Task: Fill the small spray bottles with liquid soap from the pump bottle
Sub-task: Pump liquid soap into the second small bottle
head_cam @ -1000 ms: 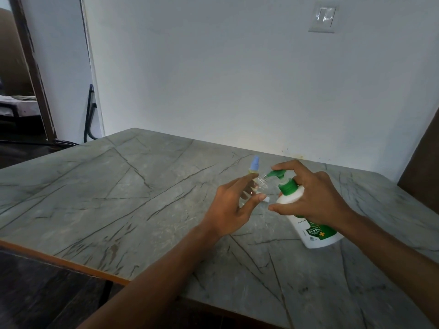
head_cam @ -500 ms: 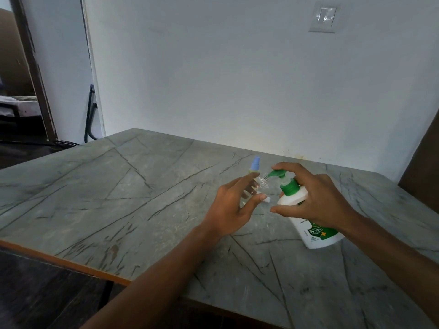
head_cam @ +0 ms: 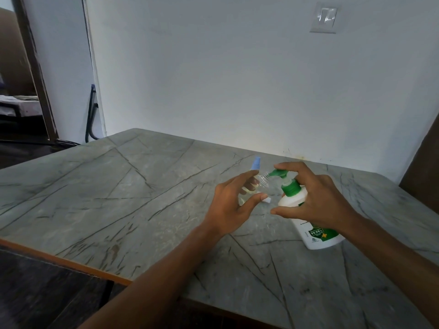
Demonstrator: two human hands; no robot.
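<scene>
- The left grip holds the small clear spray bottle above the right half of the surface. The fingers curl behind the bottle and the thumb crosses its front.
- The right grip is wrapped round the shoulder of the white pump bottle. The forefinger lies on top of the green pump head and the thumb is stretched out below.
- The nozzle tip meets the open neck of the clear bottle, in the gap between the two grips.
- Compared with half a second ago, almost nothing has shifted. Both grips keep the same hold and the nozzle stays at the neck.
- The clear bottle is tilted. Its long axis runs from its base, low and toward the left edge, up to its neck, which points toward the right edge and the nozzle. A pale yellowish tint shows inside it.
- The pump bottle leans with its base toward the near right corner and its pump toward the far left.
- A second bottle with a blue cap stands upright just behind the left fingers, toward the far edge.
- A small white piece shows at the left thumb tip. I cannot tell if it is held.
</scene>
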